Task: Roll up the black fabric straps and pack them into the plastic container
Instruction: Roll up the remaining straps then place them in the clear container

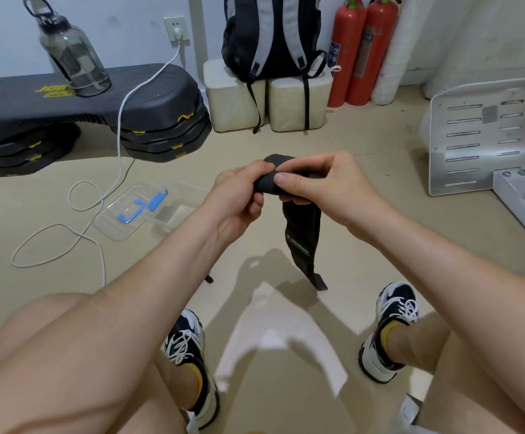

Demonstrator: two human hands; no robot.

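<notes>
- Left hand (pixel 239 195) and right hand (pixel 320 186) raised side by side above the beige floor (pixel 51 198); both grips closed, fingers and thumbs pinching the rolled upper end of a black fabric strap (pixel 302 227)
- Loose tail of the strap hanging below the hands, marked with small pale lettering; lower end near the floor, contact not discernible
- Clear rectangular plastic container (pixel 161 225) on the floor, left of the hands, uncovered; clear flat lid with blue clips (pixel 114 227) just beside it
- White looped cable (pixel 118 142) lying on the floor beside the lid
</notes>
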